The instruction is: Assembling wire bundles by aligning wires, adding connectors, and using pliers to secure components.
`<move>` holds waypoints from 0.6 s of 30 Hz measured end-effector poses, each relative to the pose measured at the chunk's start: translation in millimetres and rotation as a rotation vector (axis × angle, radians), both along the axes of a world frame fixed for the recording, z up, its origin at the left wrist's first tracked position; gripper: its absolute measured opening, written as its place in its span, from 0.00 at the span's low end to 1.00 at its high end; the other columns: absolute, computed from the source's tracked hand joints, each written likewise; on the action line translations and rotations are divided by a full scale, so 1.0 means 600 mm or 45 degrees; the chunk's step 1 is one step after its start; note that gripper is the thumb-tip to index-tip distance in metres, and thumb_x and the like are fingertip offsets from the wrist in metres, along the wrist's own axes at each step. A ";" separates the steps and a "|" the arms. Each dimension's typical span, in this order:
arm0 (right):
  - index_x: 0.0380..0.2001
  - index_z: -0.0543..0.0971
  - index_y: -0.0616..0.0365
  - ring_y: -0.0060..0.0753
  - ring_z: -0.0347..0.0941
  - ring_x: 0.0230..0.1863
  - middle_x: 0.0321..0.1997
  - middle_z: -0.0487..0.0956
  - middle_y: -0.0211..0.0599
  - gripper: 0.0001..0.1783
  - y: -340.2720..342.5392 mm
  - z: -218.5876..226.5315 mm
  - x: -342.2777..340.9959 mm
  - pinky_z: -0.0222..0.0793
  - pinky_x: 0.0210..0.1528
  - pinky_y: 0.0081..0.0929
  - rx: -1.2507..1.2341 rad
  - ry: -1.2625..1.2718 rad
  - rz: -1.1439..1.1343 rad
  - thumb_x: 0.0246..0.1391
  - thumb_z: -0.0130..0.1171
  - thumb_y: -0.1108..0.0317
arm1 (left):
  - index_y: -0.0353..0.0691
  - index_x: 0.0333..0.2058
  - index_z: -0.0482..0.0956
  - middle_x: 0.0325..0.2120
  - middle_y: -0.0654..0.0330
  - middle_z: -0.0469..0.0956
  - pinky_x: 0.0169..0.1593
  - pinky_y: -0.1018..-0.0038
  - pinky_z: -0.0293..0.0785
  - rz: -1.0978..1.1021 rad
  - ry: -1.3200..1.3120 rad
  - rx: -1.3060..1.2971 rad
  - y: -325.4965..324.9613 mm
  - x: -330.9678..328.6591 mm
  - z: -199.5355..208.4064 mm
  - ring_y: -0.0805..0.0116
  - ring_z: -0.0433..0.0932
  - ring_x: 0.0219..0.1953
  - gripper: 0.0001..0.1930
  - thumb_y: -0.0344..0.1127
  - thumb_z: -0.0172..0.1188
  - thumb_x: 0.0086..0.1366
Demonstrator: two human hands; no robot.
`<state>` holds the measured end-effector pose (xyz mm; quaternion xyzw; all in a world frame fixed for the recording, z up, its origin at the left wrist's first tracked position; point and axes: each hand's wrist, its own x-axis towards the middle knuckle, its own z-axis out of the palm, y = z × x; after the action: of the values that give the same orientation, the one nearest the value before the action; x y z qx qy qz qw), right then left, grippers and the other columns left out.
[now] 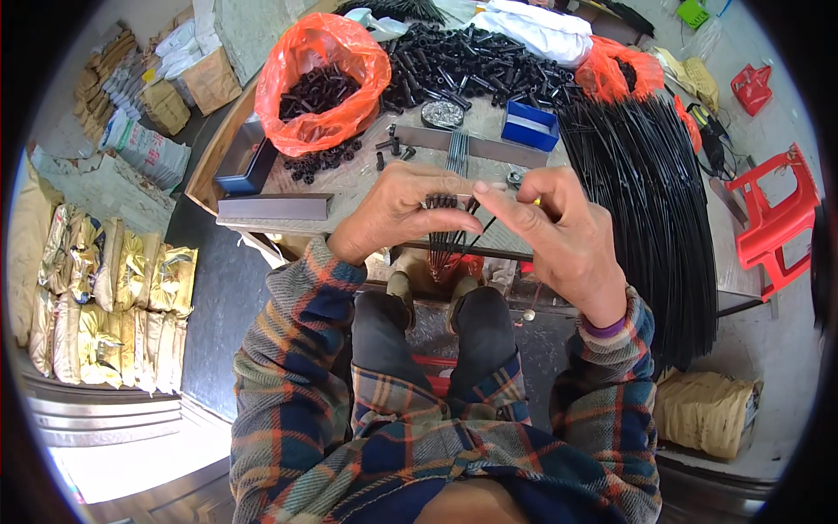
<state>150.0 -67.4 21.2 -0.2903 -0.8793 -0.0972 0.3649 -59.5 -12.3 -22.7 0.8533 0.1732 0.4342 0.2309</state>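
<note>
My left hand point(397, 210) is closed round a bunch of thin black rods point(443, 244), held just off the table's front edge. Their short dark heads point(443, 202) stand in a row between thumb and fingers. The rods' lower ends draw together above my knees. My right hand point(563, 240) is beside it, fingers curled, its thumb reaching to the rightmost, tilted rod head. A small yellow piece point(537, 201) shows between the right thumb and forefinger; what it belongs to is hidden. Behind the hands, thin greyish rods point(456, 153) lie across a metal rail point(502, 151).
An orange bag point(284, 92) of black parts stands back left, beside a heap of black tubular parts point(471, 65). A blue box point(530, 127) and a round tin point(442, 114) sit behind the rail. Long black rods point(642, 227) hang over the right edge, near a red stool point(777, 214).
</note>
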 end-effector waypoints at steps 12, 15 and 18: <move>0.45 0.76 0.53 0.25 0.65 0.20 0.28 0.67 0.32 0.28 0.009 -0.004 0.010 0.62 0.17 0.21 0.094 0.104 0.127 0.33 0.55 0.82 | 0.39 0.39 0.78 0.28 0.57 0.78 0.30 0.74 0.71 -0.042 0.048 0.015 -0.004 0.006 0.012 0.64 0.78 0.28 0.20 0.36 0.68 0.45; 0.45 0.76 0.53 0.24 0.65 0.19 0.28 0.67 0.32 0.28 0.008 -0.007 0.012 0.62 0.17 0.20 0.152 0.095 0.107 0.34 0.55 0.82 | 0.35 0.33 0.78 0.25 0.58 0.77 0.29 0.76 0.69 0.071 0.009 0.092 -0.007 0.009 0.010 0.66 0.75 0.24 0.19 0.36 0.70 0.41; 0.45 0.76 0.52 0.23 0.65 0.19 0.28 0.67 0.31 0.28 0.006 -0.006 0.014 0.62 0.17 0.20 0.162 0.058 0.111 0.34 0.54 0.82 | 0.35 0.32 0.78 0.26 0.58 0.78 0.30 0.76 0.69 0.021 0.020 0.048 -0.008 0.010 0.010 0.65 0.76 0.25 0.19 0.36 0.70 0.40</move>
<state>158.5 -63.8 17.5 -0.2302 -0.8746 -0.1302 0.4063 -53.2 -17.1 -17.0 0.8595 0.1737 0.4326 0.2098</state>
